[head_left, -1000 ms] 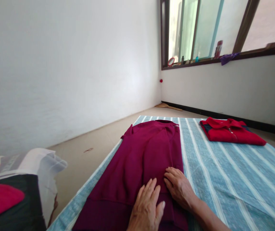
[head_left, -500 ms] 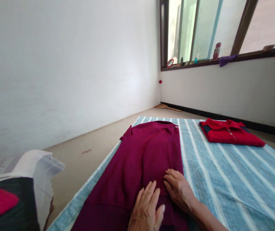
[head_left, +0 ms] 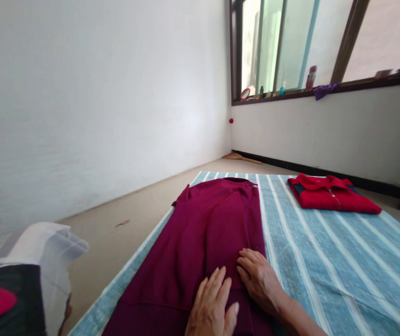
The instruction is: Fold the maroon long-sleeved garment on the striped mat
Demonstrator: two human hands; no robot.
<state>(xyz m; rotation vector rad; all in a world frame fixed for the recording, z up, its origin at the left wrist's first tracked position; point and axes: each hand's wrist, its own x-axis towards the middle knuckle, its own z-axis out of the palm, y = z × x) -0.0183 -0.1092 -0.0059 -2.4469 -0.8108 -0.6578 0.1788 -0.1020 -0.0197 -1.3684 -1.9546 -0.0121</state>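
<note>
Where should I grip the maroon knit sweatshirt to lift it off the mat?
Probably the collar of the maroon knit sweatshirt, pinched from above, reaching past your left hand and right hand: its raised edge at the far end gives a hold, while the body lies flat on the blue-and-white striped mat.

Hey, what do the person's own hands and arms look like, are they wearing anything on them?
The left hand and right hand are bare, with no gloves, rings or watch showing. The right forearm is bare too, with no sleeve in view. The left arm is out of frame past the wrist.
</note>
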